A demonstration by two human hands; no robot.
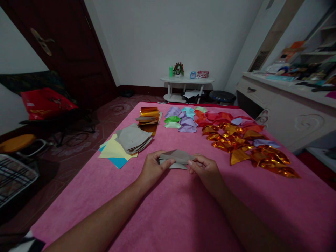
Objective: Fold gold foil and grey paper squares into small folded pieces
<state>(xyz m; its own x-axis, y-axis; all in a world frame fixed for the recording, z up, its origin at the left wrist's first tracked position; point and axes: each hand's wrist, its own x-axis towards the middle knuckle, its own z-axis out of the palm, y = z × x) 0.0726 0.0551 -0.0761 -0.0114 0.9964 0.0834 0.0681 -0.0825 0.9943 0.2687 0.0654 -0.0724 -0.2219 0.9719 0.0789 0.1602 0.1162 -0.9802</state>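
Note:
Between my two hands is a grey sheet of paper (177, 156), partly folded, held just above the pink cloth (168, 210). My left hand (154, 166) pinches its left end, thumb on top. The right end is gripped by my right hand (205, 169), with the thumb and fingers closed on it. To the left lies a stack of grey paper sheets (133, 137) on top of a yellow sheet (111, 148) and a blue sheet (118, 162). The fingers under the folded paper are partly hidden.
Gold foil sheets (149, 114) are stacked at the back left. Folded purple papers (187, 124) and green ones (172, 119) lie at the back middle. Several folded gold foil pieces (241, 140) and red ones (217, 117) spread across the right. A white dresser (288, 112) stands beyond.

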